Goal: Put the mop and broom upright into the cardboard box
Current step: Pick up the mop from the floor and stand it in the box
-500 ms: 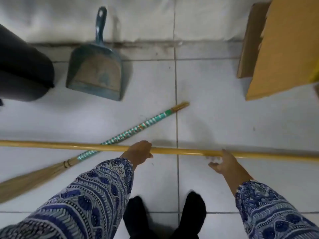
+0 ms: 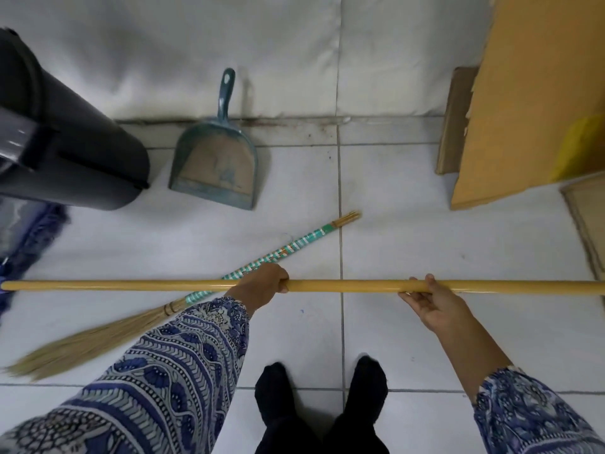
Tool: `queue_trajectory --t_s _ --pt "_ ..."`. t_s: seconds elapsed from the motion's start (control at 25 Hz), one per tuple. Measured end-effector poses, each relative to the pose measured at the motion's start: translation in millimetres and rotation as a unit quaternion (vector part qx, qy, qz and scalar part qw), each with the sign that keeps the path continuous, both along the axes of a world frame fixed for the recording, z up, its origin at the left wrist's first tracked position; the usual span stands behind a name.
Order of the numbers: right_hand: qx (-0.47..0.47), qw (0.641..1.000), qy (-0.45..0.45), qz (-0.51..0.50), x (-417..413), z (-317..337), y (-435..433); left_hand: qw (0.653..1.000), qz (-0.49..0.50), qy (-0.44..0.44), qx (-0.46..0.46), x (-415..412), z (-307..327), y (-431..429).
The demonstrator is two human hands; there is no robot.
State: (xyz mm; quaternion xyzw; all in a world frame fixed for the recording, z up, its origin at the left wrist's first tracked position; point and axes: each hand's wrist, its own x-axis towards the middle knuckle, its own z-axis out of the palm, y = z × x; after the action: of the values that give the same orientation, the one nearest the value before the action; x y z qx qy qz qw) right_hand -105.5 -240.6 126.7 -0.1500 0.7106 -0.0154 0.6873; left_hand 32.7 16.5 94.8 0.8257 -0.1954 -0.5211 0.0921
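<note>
The mop's long yellow wooden handle runs level across the whole view. Its blue stringy head shows at the far left edge. My left hand is closed over the handle near its middle. My right hand grips the handle from below, further right. The broom lies slantwise on the white tiles beneath, with straw bristles at the lower left and a green-and-white banded handle pointing up right. The tall cardboard box stands at the upper right.
A teal dustpan leans against the white wall ahead. A dark grey bin stands at the left. A flat cardboard sheet leans beside the box, another lies at the right edge. My dark-socked feet stand below the handle.
The right hand, open beside the mop handle before, now grips it. The handle has come up off the floor, and the view has tilted to show more wall and the mop head.
</note>
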Motion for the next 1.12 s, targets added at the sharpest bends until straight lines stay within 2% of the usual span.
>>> queue_trajectory --t_s 0.2,0.28,0.44,0.64,0.88,1.12 --pt "-0.107 0.992 -0.043 0.051 34 156 -11 0.998 0.002 0.009 -0.061 16 133 -14" --pt "-0.162 0.981 -0.064 0.088 45 238 -22 0.995 0.008 0.010 -0.097 19 200 -26" --pt "-0.275 0.946 -0.101 0.141 67 407 -46 0.987 0.019 -0.005 -0.157 18 333 -54" --pt "-0.402 0.888 -0.144 0.171 72 610 -76 0.966 0.003 -0.076 -0.245 7 506 -100" --pt "-0.491 0.811 -0.237 0.212 28 778 -131 0.925 0.006 -0.128 -0.357 -39 649 -161" --pt "-0.547 0.742 -0.316 0.224 -63 885 -194 0.893 0.040 -0.180 -0.410 -113 735 -247"
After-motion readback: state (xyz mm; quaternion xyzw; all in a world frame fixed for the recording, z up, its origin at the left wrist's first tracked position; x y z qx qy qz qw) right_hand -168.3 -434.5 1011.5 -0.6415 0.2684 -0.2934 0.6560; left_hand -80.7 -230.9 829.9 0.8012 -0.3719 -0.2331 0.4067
